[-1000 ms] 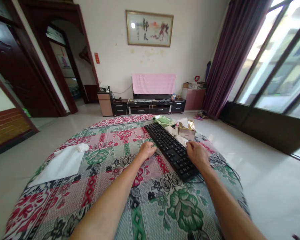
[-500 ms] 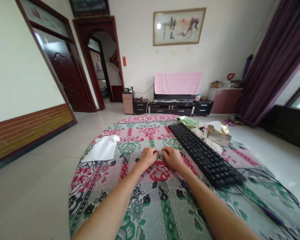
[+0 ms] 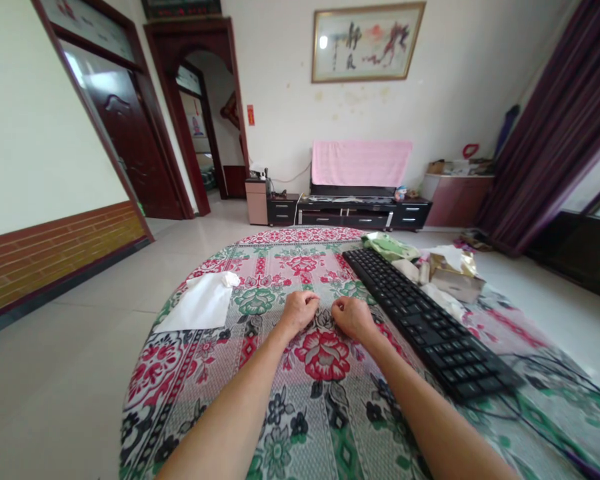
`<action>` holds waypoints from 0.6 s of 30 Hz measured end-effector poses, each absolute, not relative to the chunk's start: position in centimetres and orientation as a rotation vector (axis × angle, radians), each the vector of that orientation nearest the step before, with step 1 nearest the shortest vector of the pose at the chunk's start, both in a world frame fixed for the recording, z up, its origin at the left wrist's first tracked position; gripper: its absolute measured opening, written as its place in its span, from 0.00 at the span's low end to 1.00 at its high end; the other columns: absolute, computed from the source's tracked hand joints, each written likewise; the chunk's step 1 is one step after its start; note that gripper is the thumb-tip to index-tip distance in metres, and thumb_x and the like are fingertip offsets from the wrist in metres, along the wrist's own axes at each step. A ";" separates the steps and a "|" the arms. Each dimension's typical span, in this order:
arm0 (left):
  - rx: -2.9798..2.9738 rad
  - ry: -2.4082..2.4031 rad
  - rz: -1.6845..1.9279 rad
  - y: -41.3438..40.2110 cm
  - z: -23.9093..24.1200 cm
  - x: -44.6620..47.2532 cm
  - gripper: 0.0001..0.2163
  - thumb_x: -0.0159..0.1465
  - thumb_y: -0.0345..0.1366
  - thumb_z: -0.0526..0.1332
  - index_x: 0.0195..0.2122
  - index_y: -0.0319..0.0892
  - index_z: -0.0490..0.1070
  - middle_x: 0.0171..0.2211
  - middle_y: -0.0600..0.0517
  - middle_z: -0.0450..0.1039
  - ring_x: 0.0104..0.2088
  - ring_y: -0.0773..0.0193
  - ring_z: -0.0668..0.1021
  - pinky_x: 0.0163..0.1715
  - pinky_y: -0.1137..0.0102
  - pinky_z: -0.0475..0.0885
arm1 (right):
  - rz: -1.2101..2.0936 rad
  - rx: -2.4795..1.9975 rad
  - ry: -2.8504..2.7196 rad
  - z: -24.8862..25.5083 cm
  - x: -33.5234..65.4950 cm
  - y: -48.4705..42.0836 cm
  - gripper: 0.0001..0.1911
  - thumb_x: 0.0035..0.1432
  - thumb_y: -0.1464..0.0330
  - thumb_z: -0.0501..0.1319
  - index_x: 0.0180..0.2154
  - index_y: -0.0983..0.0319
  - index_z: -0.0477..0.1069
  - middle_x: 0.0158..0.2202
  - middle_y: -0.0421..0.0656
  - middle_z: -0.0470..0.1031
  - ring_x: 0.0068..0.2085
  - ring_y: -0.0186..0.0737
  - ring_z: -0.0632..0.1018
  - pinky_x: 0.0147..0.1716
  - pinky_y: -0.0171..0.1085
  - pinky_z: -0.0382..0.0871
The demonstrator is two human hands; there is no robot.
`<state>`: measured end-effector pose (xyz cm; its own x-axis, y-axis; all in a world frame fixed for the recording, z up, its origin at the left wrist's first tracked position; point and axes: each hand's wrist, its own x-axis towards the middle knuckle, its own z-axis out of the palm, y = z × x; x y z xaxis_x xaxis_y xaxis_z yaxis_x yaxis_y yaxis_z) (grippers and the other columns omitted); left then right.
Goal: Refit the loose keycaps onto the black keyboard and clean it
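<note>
My left hand [image 3: 300, 312] rests low over the middle of the flowered tablecloth [image 3: 275, 400], its fingers curled together in a pinch. Facing it across a small gap is my right hand [image 3: 353, 316], also closed, with thumb and fingers pressed together. Whatever the fingertips hold, if anything, is hidden or too small to name. A black keyboard [image 3: 420, 320] lies slantwise just right of my right hand. Off to the left of my left hand is a flat white sheet [image 3: 200, 303] with a crumpled white piece [image 3: 231, 279] at its upper corner.
Beyond the keyboard stand an opened box [image 3: 457, 283], a green packet [image 3: 390, 245] and crumpled white tissue [image 3: 443, 300]. A black cable [image 3: 555, 367] trails over the right side of the round table. Farther back is a low black cabinet [image 3: 365, 219] with a pink cloth [image 3: 363, 162] above it.
The gap between my two closed hands has grown slightly. The view has shifted a little, so the keyboard and tablecloth sit nearer. Nothing else on the table has visibly moved.
</note>
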<state>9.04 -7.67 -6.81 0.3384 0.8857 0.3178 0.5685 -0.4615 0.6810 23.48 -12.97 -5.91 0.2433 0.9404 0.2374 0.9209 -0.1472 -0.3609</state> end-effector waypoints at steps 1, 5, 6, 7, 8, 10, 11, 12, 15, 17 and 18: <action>2.131 1.296 0.949 -7.4 -6.7 8.7 0.10 0.57 0.34 0.55 0.31 0.43 0.77 0.23 0.54 0.75 0.26 0.70 0.75 0.30 0.77 0.65 | 0.091 -2.129 -1.739 -5.6 23.5 -12.7 0.15 0.51 0.68 0.52 0.29 0.63 0.77 0.29 0.49 0.78 0.31 0.40 0.76 0.27 0.32 0.59; 2.028 1.529 1.001 -5.6 -6.0 6.4 0.10 0.57 0.34 0.55 0.32 0.43 0.77 0.25 0.54 0.76 0.28 0.69 0.76 0.31 0.76 0.65 | 0.171 -2.133 -1.898 -4.5 22.3 -10.8 0.14 0.49 0.69 0.53 0.28 0.64 0.78 0.29 0.51 0.78 0.33 0.42 0.76 0.28 0.33 0.60; 1.998 1.588 1.013 -5.1 -5.8 5.6 0.11 0.57 0.34 0.54 0.33 0.43 0.77 0.25 0.53 0.76 0.28 0.68 0.76 0.31 0.76 0.66 | 0.170 -2.108 -1.922 -4.4 21.5 -10.3 0.15 0.50 0.69 0.53 0.29 0.64 0.78 0.30 0.51 0.78 0.33 0.42 0.76 0.28 0.33 0.60; 1.969 1.647 1.022 -4.5 -5.6 4.8 0.11 0.58 0.35 0.54 0.34 0.42 0.76 0.26 0.53 0.77 0.29 0.67 0.76 0.31 0.75 0.66 | 0.168 -2.079 -1.939 -4.3 20.7 -9.7 0.15 0.50 0.69 0.53 0.30 0.63 0.78 0.31 0.51 0.78 0.33 0.42 0.77 0.29 0.33 0.61; 1.943 1.706 1.029 -4.0 -5.5 4.0 0.11 0.58 0.35 0.54 0.34 0.42 0.77 0.26 0.52 0.77 0.30 0.66 0.76 0.31 0.75 0.66 | 0.171 -2.043 -1.956 -4.4 19.8 -9.1 0.15 0.50 0.70 0.53 0.31 0.63 0.78 0.31 0.50 0.78 0.33 0.42 0.77 0.29 0.33 0.61; 1.898 1.825 1.044 -3.2 -5.1 2.5 0.12 0.57 0.36 0.54 0.32 0.42 0.77 0.28 0.50 0.77 0.32 0.63 0.77 0.32 0.73 0.66 | 0.200 -1.949 -1.988 -4.6 17.8 -8.0 0.14 0.51 0.70 0.53 0.31 0.63 0.78 0.31 0.49 0.79 0.33 0.40 0.76 0.29 0.32 0.61; 1.876 1.879 1.051 -2.9 -5.0 1.8 0.12 0.57 0.36 0.54 0.32 0.42 0.77 0.29 0.49 0.77 0.33 0.61 0.77 0.33 0.71 0.66 | 0.210 -1.906 -1.978 -4.8 17.0 -7.5 0.14 0.51 0.70 0.53 0.31 0.63 0.78 0.31 0.48 0.79 0.32 0.39 0.76 0.29 0.32 0.61; 1.857 1.934 1.058 -2.6 -4.9 1.2 0.12 0.57 0.36 0.54 0.32 0.42 0.77 0.30 0.48 0.77 0.34 0.60 0.77 0.34 0.70 0.66 | 0.211 -1.881 -1.946 -5.0 16.2 -7.1 0.14 0.52 0.70 0.52 0.32 0.62 0.77 0.31 0.47 0.79 0.32 0.38 0.76 0.29 0.31 0.61; 1.852 2.106 1.074 -2.2 -4.8 -0.2 0.12 0.57 0.35 0.53 0.34 0.44 0.77 0.35 0.47 0.77 0.38 0.58 0.76 0.38 0.69 0.66 | 0.201 -1.878 -1.845 -5.7 15.0 -6.2 0.14 0.54 0.69 0.52 0.32 0.62 0.77 0.31 0.47 0.78 0.33 0.38 0.76 0.30 0.31 0.61; 1.867 2.221 1.090 -2.1 -4.8 -0.6 0.13 0.57 0.34 0.52 0.36 0.45 0.76 0.38 0.47 0.76 0.40 0.59 0.75 0.39 0.69 0.66 | 0.177 -1.858 -1.830 -6.2 14.9 -6.0 0.14 0.54 0.69 0.52 0.32 0.62 0.76 0.31 0.47 0.78 0.33 0.38 0.76 0.30 0.31 0.60; 1.865 2.268 1.098 -2.1 -4.8 -0.8 0.13 0.58 0.34 0.52 0.37 0.45 0.76 0.40 0.47 0.75 0.40 0.59 0.75 0.40 0.69 0.66 | 0.159 -1.828 -1.835 -6.4 15.0 -5.9 0.14 0.54 0.68 0.51 0.32 0.62 0.76 0.31 0.47 0.78 0.32 0.38 0.76 0.30 0.31 0.60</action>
